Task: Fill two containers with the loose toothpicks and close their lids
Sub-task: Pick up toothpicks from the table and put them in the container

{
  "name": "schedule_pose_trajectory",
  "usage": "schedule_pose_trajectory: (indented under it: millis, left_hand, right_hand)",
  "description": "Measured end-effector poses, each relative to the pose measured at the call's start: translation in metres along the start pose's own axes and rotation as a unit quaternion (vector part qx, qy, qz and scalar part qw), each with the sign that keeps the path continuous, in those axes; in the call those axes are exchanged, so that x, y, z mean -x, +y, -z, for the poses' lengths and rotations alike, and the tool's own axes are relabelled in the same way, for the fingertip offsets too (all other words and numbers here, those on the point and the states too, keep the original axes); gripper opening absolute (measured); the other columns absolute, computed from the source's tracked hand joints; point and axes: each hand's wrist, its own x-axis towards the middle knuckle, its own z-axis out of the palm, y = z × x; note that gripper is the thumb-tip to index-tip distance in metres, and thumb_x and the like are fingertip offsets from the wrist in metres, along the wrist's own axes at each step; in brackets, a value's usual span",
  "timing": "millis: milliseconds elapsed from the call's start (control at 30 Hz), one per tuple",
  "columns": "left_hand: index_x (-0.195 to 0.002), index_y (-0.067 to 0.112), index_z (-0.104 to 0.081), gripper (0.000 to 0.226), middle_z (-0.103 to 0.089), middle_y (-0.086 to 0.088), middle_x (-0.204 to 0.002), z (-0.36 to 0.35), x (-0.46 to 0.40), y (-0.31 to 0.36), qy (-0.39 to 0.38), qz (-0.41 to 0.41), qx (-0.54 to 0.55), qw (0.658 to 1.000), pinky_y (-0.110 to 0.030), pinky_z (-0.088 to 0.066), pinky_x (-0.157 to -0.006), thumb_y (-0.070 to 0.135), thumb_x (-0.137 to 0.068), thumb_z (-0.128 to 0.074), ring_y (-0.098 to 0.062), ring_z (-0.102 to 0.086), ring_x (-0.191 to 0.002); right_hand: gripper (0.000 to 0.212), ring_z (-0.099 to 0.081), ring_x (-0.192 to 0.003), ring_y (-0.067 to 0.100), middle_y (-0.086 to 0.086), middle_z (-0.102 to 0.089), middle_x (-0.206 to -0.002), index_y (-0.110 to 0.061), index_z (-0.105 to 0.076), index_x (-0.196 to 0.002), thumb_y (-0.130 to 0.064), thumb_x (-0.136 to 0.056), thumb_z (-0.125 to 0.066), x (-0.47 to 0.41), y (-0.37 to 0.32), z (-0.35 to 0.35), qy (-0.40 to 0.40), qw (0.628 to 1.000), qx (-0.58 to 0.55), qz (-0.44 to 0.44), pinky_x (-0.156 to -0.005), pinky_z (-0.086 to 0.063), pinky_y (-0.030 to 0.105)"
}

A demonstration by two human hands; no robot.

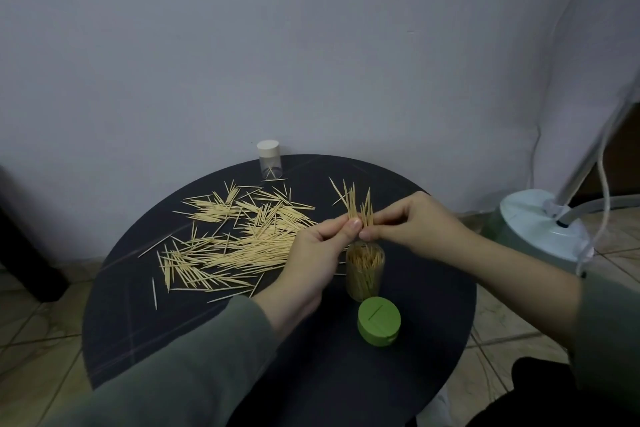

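Pale bluish wall point(311, 45) behind; tiled floor point(41, 315) below; round dark table point(415, 374) set against the wall. Item: loose toothpicks point(235, 246), a wide scattered heap lying flat across the table from roughly 9 to 12 o'clock, a few strays at its edges. Item: clear container point(365, 270), upright and uncapped, just right of table centre, packed with upright toothpicks nearly to the rim. Item: green lid point(379, 321), off its container, resting on the table just beside it at 6 o'clock of it, a slot in its top face. Item: second container point(269, 161), clear with a white cap on, upright at the table's 12 o'clock edge, only a few toothpicks inside. Item: bundle of toothpicks point(358, 206), held upright directly above the open container, tips fanned upward. Left hand point(318, 253), grey-green sleeve, thumb and fingers pinching the bundle's lower end from 9 o'clock. Right hand point(415, 222), fingertips pinching the same bundle from 3 o'clock; the two hands touch at the bundle. Off table at 3 o'clock: white rounded appliance base point(540, 229) on the floor, with hose and cable
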Motion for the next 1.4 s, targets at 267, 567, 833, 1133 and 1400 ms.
schedule_pose_trajectory:
  millis: [267,567,833,1133,1400]
  left_hand:
    - [-0.106,0.005,-0.073,0.023,-0.070,-0.007,-0.108,0.005,0.001,-0.013,-0.012,-0.024,-0.050,0.998,-0.019,-0.052,-0.086,0.016,-0.088,-0.064,-0.014,-0.064,-0.105]
    - [-0.093,0.012,-0.078,0.016,-0.062,-0.013,-0.107,0.013,0.000,-0.014,-0.018,-0.014,-0.081,0.996,-0.037,-0.051,-0.091,0.014,-0.078,-0.074,-0.022,-0.062,-0.101]
    - [-0.094,0.002,-0.075,0.017,-0.066,-0.010,-0.098,0.018,-0.002,-0.005,-0.038,-0.041,-0.122,0.991,-0.018,-0.052,-0.070,0.004,-0.077,-0.074,-0.006,-0.065,-0.083]
    - [-0.096,0.013,-0.073,0.015,-0.074,-0.001,-0.086,0.018,-0.002,0.004,-0.036,-0.110,-0.154,0.981,-0.014,-0.051,-0.070,0.011,-0.081,-0.072,-0.004,-0.069,-0.082]
    - [-0.090,0.019,-0.074,0.008,-0.074,0.003,-0.084,0.019,-0.004,0.007,-0.010,-0.157,-0.185,0.970,-0.015,-0.052,-0.072,0.014,-0.086,-0.069,-0.003,-0.066,-0.078]
  right_hand:
    - [0.013,-0.061,-0.080,0.000,-0.017,-0.070,-0.079,-0.036,-0.075,-0.089,-0.040,-0.076,-0.076,-0.002,0.009,0.001,-0.040,0.997,0.054,-0.049,-0.071,-0.047,0.021]
    - [0.019,-0.059,-0.084,-0.007,-0.024,-0.066,-0.079,-0.034,-0.074,-0.100,-0.037,-0.082,-0.072,-0.001,0.008,0.002,-0.043,0.997,0.054,-0.042,-0.065,-0.040,0.012]
    - [0.011,-0.063,-0.080,-0.005,-0.017,-0.071,-0.080,-0.035,-0.075,-0.090,-0.034,-0.079,-0.075,0.000,0.007,0.001,-0.032,0.998,0.046,-0.012,-0.071,-0.049,0.016]
    - [0.007,-0.064,-0.077,-0.005,-0.015,-0.069,-0.080,-0.033,-0.068,-0.087,-0.030,-0.083,-0.072,-0.001,0.008,-0.006,0.006,1.000,-0.009,0.013,-0.068,-0.049,0.014]
    - [0.018,-0.060,-0.067,-0.011,-0.014,-0.069,-0.077,-0.032,-0.070,-0.087,-0.035,-0.073,-0.080,-0.002,0.012,-0.009,-0.008,0.999,-0.008,0.036,-0.072,-0.047,0.021]
